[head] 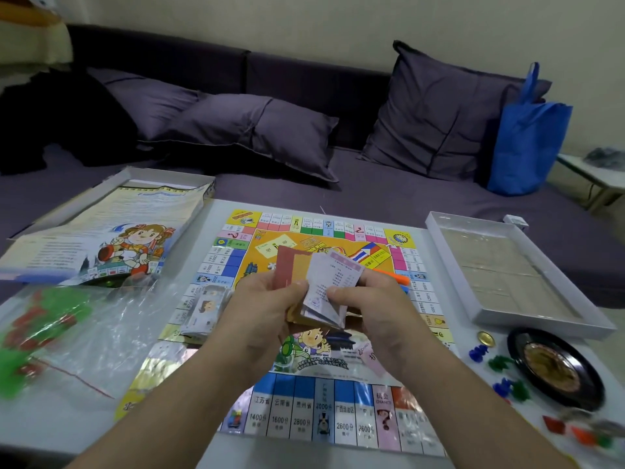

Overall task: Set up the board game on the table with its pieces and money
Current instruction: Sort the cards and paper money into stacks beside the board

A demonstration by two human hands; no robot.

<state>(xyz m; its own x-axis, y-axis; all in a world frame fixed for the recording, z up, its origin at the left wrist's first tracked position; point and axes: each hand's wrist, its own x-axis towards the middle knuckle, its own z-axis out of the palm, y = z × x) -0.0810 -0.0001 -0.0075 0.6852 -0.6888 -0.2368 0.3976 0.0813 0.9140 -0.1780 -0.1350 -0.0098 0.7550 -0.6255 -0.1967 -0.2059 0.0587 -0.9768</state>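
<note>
Both hands (270,309) grip cards (318,282) over board (324,411); roulette wheel (554,367) rt.

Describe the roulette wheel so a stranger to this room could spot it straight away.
Start at the colourful game board in the middle of the table, then look past its near right corner. There, just in front of the shallow white box tray, sits the roulette wheel. It is the only round black dish, with a gold centre, far larger than the small blue and green tokens beside it.

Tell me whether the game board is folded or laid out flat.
Laid out flat: the game board lies fully spread on the table, all four edge rows of squares showing.
</note>
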